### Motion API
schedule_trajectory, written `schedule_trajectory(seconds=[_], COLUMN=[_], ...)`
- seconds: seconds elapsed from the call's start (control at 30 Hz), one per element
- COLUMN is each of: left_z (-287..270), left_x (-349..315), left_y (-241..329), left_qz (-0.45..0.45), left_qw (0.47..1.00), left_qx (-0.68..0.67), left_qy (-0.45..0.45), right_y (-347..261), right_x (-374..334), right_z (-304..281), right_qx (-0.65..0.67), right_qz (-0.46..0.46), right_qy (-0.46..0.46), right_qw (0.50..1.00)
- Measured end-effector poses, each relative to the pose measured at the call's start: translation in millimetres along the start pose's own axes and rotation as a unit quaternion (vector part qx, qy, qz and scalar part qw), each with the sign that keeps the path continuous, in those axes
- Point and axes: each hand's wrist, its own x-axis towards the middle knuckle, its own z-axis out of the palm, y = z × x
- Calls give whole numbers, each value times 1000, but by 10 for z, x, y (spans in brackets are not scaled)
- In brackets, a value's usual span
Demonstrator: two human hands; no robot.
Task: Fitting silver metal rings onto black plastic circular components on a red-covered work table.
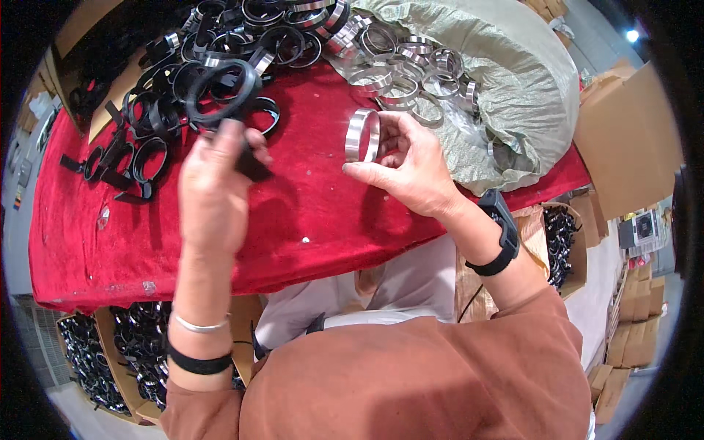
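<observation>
My left hand (214,187) is closed around the black handle-like part of a black plastic ring (211,116), which is tilted up above the red cloth; the hand is slightly blurred. To its right, my right hand (416,167) pinches a shiny silver metal ring (353,138) by its edge, between thumb and fingers. The two rings are apart. Beyond my left hand lies a heap of black rings (152,158), some with straps or handles and some with silver bands. Past my right hand, loose silver rings (372,88) rest on a pale woven sack.
Red cloth (308,220) covers the table. The woven sack (521,66) bulges over its far right side. Cartons of black and silver parts stand below the table, at the lower left (126,381) and the right (579,253). A large cardboard box (627,132) stands beyond.
</observation>
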Motion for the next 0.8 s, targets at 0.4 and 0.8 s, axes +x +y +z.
schedule_trajectory(seconds=[0.4, 0.8], left_z=[368, 272], left_x=[-325, -232], left_y=[-405, -239], left_qz=[-34, -106], left_qw=[993, 988], left_qx=[105, 32], left_qy=[-38, -104], right_y=[-153, -280], right_x=[-154, -154], right_z=[134, -6], right_qx=[332, -380], right_qz=[207, -389], right_qy=[-52, 11], right_qw=[919, 839])
